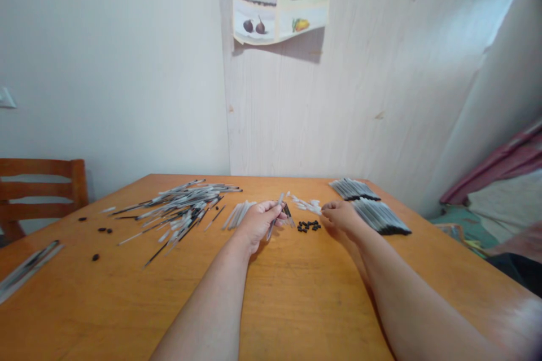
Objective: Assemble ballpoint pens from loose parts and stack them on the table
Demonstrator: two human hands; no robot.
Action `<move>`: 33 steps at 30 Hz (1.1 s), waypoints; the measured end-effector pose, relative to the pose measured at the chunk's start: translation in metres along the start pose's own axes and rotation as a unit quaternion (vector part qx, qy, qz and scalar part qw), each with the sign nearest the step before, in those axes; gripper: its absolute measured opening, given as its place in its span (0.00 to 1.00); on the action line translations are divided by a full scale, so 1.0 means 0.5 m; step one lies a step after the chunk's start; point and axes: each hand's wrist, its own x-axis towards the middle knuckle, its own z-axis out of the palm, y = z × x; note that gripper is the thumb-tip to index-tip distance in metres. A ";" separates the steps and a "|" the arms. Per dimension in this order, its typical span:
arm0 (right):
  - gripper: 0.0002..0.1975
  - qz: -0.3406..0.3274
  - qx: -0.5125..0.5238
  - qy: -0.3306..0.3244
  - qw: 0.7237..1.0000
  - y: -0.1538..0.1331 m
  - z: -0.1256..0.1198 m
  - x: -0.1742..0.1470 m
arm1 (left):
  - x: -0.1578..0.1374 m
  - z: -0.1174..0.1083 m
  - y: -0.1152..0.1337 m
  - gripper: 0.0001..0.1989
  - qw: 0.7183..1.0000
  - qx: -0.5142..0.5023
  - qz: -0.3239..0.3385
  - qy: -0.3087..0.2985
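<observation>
My left hand [260,223] is closed around a slim pen [275,217] with a clear barrel, held at a slant in front of me. Just beyond it, several dark-filled pen refills [288,214] lie on the table. Left of that hand is a row of clear pen barrels [239,215]. My right hand [340,214] has its fingers drawn together at the edge of a pile of translucent pen caps [311,206]; what is between the fingertips is too small to make out. Between my hands lie several small black plugs [309,226].
A large loose heap of pen parts [182,208] spreads over the table's left. At the right sit two neat stacks of pens [381,216]. More black plugs [95,257] are scattered left, near a bundle [31,268]. A wooden chair [42,189] stands beside the table [288,304].
</observation>
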 end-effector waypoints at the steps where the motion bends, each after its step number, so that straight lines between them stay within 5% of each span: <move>1: 0.04 0.000 0.001 -0.014 1.000 0.003 0.001 -0.005 | -0.001 0.000 0.000 0.11 1.000 0.004 -0.002 0.000; 11: 0.04 0.037 -0.025 -0.164 0.986 -0.005 -0.009 -0.029 | -0.002 -0.001 0.002 0.16 0.999 0.031 -0.002 -0.010; 33: 0.04 -0.011 -0.143 -0.159 0.977 0.007 -0.004 -0.016 | 0.003 -0.002 -0.006 0.13 0.999 0.044 -0.015 -0.022</move>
